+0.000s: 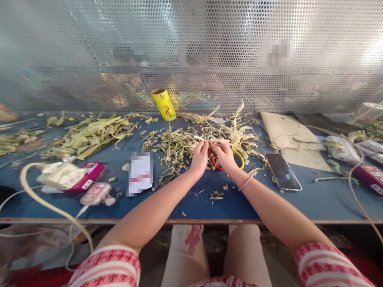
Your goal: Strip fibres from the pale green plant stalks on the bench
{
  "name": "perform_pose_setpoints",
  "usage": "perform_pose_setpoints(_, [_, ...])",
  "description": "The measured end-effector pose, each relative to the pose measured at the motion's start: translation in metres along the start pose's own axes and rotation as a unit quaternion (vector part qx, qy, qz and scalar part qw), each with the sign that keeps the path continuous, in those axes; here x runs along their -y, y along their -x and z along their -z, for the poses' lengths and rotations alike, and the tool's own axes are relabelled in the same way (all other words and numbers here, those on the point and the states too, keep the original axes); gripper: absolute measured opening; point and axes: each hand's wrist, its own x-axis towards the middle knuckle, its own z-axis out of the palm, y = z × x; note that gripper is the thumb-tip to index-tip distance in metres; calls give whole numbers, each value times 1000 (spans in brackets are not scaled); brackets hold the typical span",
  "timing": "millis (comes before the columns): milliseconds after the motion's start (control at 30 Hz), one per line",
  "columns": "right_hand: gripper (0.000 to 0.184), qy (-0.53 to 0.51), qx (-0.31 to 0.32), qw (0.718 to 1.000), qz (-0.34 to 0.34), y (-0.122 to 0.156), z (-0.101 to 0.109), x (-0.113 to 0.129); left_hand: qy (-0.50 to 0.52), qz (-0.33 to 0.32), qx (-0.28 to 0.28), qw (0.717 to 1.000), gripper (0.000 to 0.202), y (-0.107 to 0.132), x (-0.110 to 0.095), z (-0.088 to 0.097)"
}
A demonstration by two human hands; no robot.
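Both hands (212, 156) together over husk strips (209, 140)

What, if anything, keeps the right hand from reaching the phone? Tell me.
Probably nothing, so yes. The phone lies flat on the blue table just beside the right hand, with only loose scraps between.

Blue table (299, 203), perforated metal screen (60, 48) behind, backlit.

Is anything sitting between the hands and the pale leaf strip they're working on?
Nothing visible. The left hand and right hand both pinch the pale strip directly. The red band and yellow band lie below and beside the right hand, not in between.
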Motion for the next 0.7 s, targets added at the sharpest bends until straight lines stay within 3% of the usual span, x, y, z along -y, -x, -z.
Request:
perform_pose_setpoints(200, [23, -75, -1, 996, -37, 0, 1, 7, 15, 7, 15, 1000, 34, 0, -5, 0])
perform_pose_setpoints(433, [24, -132, -28, 980, -143, 3, 2, 12, 10, 22, 5, 1000, 30, 3, -17, 2])
perform_pose_setpoints(700, [23, 13, -19, 999, -31, 5, 9, 11, 34, -7, 30, 999, 29, 1, -12, 3])
